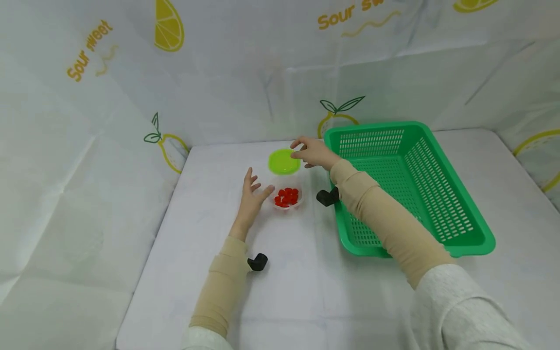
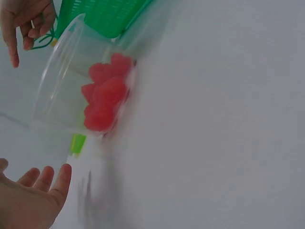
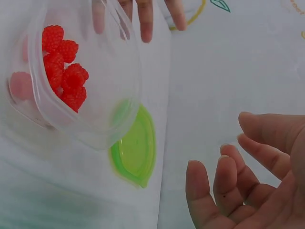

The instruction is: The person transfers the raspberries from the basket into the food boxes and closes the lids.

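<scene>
A clear plastic container (image 2: 66, 95) stands uncovered on the white table, with several red raspberries (image 3: 62, 67) in it. Behind it, flat on the table, lies a bright green lid (image 1: 283, 162). My left hand (image 1: 253, 198) is beside the container's left side, fingers spread and holding nothing; in the left wrist view a gap shows between its fingertips and the container. Over the lid's right side hovers my right hand (image 1: 316, 153), its fingers loosely bent and nothing between them. The right wrist view shows those fingers apart from both lid and container.
A large green plastic basket (image 1: 455, 194) with slotted walls sits on the right, under my right forearm. The table's back edge meets a white cloth (image 1: 245, 73) printed with lemons. A black wrist mount (image 1: 258, 262) juts from each sleeve.
</scene>
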A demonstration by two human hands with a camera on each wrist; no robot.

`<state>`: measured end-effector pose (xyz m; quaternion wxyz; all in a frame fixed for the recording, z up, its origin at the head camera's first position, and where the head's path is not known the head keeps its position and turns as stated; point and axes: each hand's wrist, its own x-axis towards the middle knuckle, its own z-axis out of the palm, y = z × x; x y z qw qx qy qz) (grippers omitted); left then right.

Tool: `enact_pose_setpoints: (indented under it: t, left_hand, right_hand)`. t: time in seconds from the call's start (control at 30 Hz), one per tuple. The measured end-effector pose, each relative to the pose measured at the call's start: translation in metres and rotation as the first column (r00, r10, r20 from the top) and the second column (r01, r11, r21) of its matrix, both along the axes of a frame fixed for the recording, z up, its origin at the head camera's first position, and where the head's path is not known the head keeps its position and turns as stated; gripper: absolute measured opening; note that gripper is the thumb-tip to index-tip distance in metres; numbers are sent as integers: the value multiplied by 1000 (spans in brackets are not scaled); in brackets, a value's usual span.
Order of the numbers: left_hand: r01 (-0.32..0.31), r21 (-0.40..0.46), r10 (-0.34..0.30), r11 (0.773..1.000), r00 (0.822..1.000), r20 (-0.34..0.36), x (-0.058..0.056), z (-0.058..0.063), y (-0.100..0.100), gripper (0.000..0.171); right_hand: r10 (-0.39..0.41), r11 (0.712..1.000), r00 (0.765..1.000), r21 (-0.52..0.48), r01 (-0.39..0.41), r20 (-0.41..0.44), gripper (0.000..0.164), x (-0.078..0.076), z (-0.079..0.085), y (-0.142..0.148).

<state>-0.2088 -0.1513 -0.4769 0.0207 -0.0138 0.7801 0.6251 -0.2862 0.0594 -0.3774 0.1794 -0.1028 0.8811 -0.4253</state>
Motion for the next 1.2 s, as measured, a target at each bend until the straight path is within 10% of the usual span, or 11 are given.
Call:
enact_pose_setpoints:
  t: [0.53,0.83,1.2]
  left_hand:
    - [-95,25,94,995,995,43,-68,19,-9,49]
    - [-135,47,128,990,984,123,-80,6,1,48]
    - [-31,35,25,999,986,166,-86,-1,4,49]
  right_hand:
    - [-199,969,977,-133,208,79,43,-20,-18,-6]
    - [-290,951,942,-57,303,166,41,-28,-39,-10]
    - [-150,988,949,14,152,278,45,-36,-48,-16]
